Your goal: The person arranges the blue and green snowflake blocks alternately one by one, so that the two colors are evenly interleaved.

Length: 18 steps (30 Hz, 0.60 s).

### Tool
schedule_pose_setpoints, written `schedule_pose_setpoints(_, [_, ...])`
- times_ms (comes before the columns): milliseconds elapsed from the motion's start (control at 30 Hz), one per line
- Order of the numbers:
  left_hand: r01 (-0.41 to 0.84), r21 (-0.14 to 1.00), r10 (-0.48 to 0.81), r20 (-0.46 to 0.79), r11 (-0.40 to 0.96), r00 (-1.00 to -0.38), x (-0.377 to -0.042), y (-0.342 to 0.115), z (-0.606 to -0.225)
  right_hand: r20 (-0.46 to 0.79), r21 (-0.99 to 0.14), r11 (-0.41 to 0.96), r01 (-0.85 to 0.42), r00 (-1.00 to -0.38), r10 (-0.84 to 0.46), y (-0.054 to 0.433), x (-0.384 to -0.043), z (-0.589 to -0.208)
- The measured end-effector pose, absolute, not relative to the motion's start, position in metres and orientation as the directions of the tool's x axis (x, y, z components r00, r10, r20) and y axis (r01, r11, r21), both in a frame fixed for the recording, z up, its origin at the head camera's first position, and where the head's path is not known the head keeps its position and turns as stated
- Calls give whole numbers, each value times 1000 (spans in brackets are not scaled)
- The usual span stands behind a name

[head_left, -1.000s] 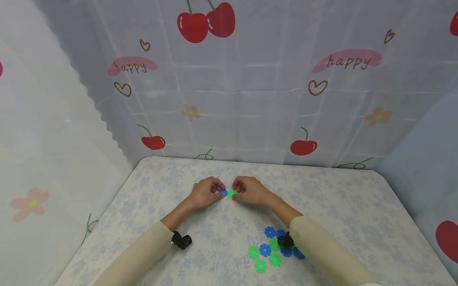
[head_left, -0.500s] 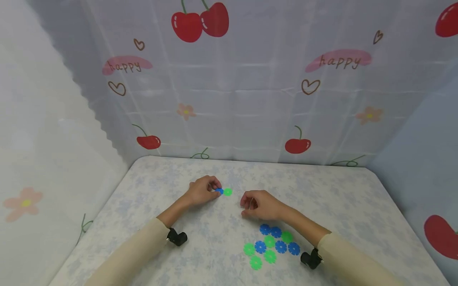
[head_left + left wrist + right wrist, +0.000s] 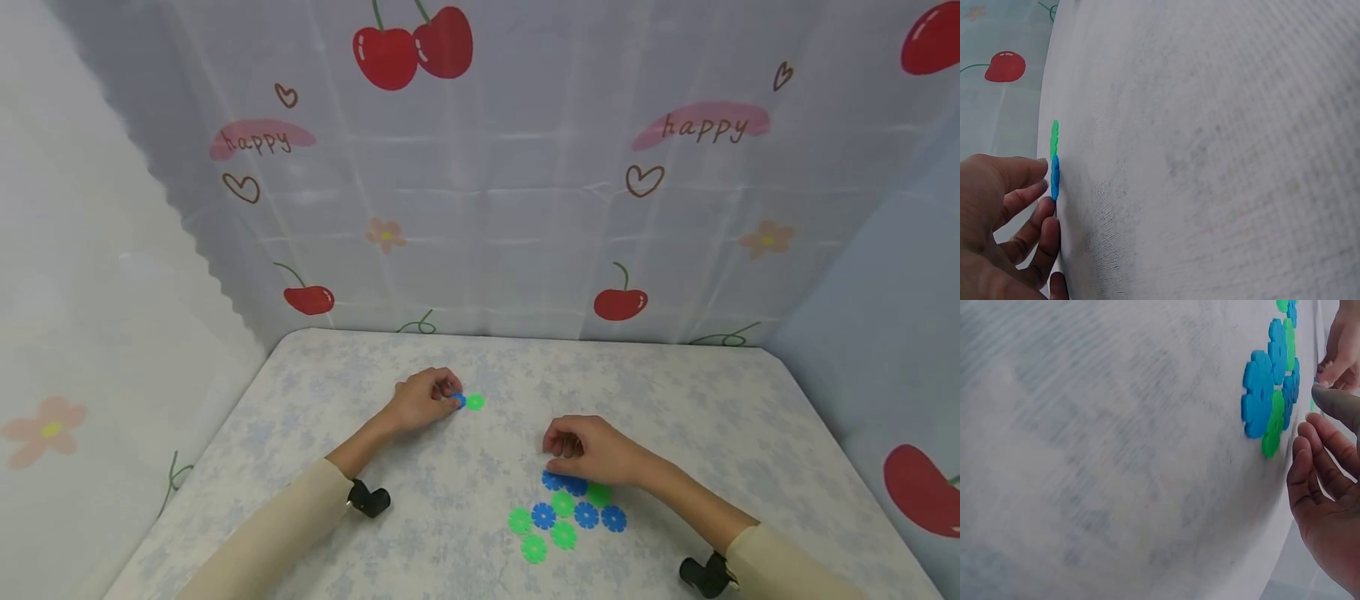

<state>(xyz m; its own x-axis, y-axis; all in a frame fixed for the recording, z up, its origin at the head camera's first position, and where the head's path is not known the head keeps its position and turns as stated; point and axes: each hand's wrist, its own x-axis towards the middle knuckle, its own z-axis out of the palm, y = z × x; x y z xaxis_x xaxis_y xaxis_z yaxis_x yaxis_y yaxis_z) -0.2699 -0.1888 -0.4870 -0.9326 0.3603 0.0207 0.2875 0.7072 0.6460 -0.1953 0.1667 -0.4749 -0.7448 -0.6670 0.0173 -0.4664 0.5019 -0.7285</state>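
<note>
My left hand is at the back middle of the table, its thumb and fingertips around the edge of a blue notched snowflake disc. A green snowflake disc adjoins the blue one on the side away from the hand. Both lie flat on the table. My right hand hovers at the back edge of a loose group of discs, fingers loosely curled and nothing between them. Beneath its thumb is a blue disc, partly covered in the head view.
The loose group holds several blue discs and several green discs, lying flat on the pale patterned tabletop. A cherry-printed curtain rises behind the table's back edge.
My right hand has let go of the green disc and moved right and towards me, to the loose discs. The left hand has stayed at the blue disc. The head view has shifted slightly.
</note>
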Motion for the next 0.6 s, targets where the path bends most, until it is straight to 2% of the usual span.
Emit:
schedule_pose_setpoints(267, [311, 621, 347, 67, 719, -935, -271, -181, -488, 11, -735, 497, -462, -741, -672, 178, -184, -475])
schedule_pose_setpoints(600, [382, 594, 423, 76, 708, -903, -275, -170, -493, 11, -706, 528, -472, -753, -658, 177, -175, -477])
